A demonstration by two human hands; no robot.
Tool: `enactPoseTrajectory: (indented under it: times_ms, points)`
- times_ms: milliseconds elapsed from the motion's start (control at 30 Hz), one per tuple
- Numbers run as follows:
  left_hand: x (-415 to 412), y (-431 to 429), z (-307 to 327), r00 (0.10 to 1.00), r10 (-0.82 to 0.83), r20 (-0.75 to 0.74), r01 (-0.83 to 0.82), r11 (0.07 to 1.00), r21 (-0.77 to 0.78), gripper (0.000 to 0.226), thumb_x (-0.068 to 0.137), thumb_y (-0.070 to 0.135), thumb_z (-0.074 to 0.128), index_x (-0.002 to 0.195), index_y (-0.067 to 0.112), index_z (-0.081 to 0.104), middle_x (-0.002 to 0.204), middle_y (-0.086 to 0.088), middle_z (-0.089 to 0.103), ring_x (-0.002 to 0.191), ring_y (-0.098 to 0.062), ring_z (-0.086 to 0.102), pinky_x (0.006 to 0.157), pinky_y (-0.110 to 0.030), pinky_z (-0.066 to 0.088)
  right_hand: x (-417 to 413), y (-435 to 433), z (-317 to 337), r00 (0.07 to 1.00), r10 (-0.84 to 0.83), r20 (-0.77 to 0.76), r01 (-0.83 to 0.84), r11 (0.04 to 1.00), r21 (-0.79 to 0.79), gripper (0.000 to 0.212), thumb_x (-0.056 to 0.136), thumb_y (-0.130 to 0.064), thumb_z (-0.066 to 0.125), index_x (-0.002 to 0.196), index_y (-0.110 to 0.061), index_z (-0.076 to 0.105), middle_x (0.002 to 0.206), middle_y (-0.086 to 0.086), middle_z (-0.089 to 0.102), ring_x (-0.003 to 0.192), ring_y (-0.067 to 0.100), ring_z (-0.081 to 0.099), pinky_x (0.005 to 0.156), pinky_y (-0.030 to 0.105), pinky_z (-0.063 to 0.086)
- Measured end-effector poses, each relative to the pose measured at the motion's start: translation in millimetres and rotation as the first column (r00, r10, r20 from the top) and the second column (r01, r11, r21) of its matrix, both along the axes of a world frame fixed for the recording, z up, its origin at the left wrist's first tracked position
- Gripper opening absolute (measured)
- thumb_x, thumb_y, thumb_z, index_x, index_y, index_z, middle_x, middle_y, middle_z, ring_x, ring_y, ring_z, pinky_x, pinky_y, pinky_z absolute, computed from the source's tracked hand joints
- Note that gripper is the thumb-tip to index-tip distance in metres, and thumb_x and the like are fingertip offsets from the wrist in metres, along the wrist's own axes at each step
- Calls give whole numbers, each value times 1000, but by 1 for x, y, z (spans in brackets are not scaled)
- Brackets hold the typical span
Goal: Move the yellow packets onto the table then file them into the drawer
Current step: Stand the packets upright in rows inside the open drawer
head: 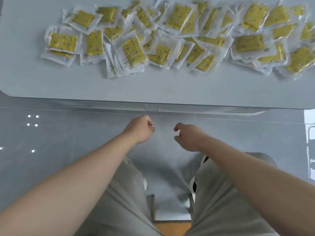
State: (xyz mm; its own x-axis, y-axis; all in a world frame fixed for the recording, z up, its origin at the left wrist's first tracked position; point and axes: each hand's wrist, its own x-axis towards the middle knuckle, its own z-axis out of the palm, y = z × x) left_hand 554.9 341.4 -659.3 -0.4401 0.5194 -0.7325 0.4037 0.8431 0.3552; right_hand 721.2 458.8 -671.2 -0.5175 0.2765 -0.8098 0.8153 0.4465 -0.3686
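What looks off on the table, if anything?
The yellow packets lie in a loose, overlapping heap across the far part of the table, tilted at all angles, some partly buried under others. Untidy, but no tear or spill shows, and none hangs over the near edge.

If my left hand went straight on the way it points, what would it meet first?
Likely the drawer front under the table edge, just ahead of the left hand; depth is unclear.
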Motion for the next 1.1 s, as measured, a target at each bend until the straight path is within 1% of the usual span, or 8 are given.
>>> enactPoseTrajectory:
  times_ms: [233,333,433,500,667,833,967,1100]
  points:
    - [-39,17,-78,954,-202,-220,180,977,-115,41,93,41,62,124,14,57,122,-9,64,102,-28,61,71,-27,40,-21,15,-79,989,89,-117,-66,980,190,44,102,-36,49,144,-23,42,133,6,57,114,28,58,92,39,51]
    - [-41,8,-79,952,-134,-276,123,991,-58,41,92,42,63,123,16,56,117,-10,65,84,-27,59,61,-28,41,-32,12,-78,972,127,-199,-67,957,283,40,100,-42,49,137,-27,48,123,1,63,108,26,62,90,41,53]
    - [-39,-9,-78,966,-17,-257,22,1000,15,40,92,43,63,123,20,52,111,-8,66,85,-28,63,66,-29,43,-33,9,-72,951,9,-308,69,968,241,33,97,-46,52,128,-31,52,104,-4,71,93,20,66,85,41,57]
    - [-38,-15,-78,963,-59,-262,72,997,41,42,92,46,63,123,23,47,103,-4,64,84,-24,62,66,-30,42,-31,9,-74,943,21,-332,75,959,273,34,98,-43,53,130,-31,51,103,-4,70,91,20,66,82,41,57]
    - [-32,-5,-85,876,-304,-375,351,934,64,53,98,29,55,145,21,32,102,-7,61,92,-30,61,77,-36,51,-43,5,-84,938,139,-317,-12,928,373,49,100,-38,50,146,-34,36,116,6,67,104,29,63,87,44,56]
    - [-27,-5,-99,822,-409,-396,436,900,-25,65,99,18,50,155,29,20,121,-14,64,102,-33,62,72,-32,44,-57,-2,-93,943,198,-269,-82,918,389,55,102,-38,47,152,-40,25,122,10,60,98,30,60,82,41,54]
    - [-27,-4,-92,840,-392,-376,420,908,-10,62,97,16,52,153,28,29,126,-12,61,107,-31,60,80,-33,52,-60,-8,-94,951,215,-223,-111,909,403,56,103,-28,45,153,-41,24,114,12,58,82,28,57,67,34,48]
    - [-17,-14,-76,787,-514,-341,500,855,-136,53,99,18,50,149,26,38,127,-7,60,105,-28,60,82,-35,54,-51,-23,-84,951,232,-205,-144,918,370,49,104,-27,43,149,-38,31,107,8,56,77,23,57,64,34,50]
